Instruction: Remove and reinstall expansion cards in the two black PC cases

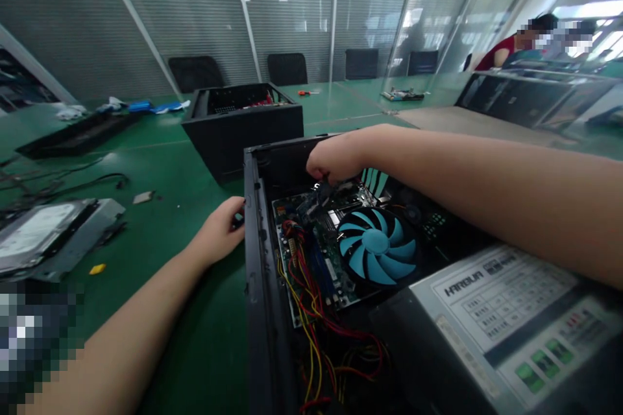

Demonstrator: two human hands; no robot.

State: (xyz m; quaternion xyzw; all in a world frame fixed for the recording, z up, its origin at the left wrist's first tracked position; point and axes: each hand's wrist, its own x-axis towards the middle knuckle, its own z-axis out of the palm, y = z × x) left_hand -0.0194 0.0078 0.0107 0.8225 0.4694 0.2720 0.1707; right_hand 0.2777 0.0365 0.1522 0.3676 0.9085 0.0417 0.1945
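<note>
Inspecting from the fingers outward, I find those of the right hand curled over a dark part above the motherboard inside the computer case, while those of the left hand bend against its outer wall; I cannot tell whether either grips. I judge that light, level pressure, a braced case and clearance from the blue fan and coloured cables are required. Unverified: hidden fingertips, shadowed cable ends, and small print on the power supply.

Right hand dipped, fingers curled, arm extended; left hand lower, forearm slanting.
</note>
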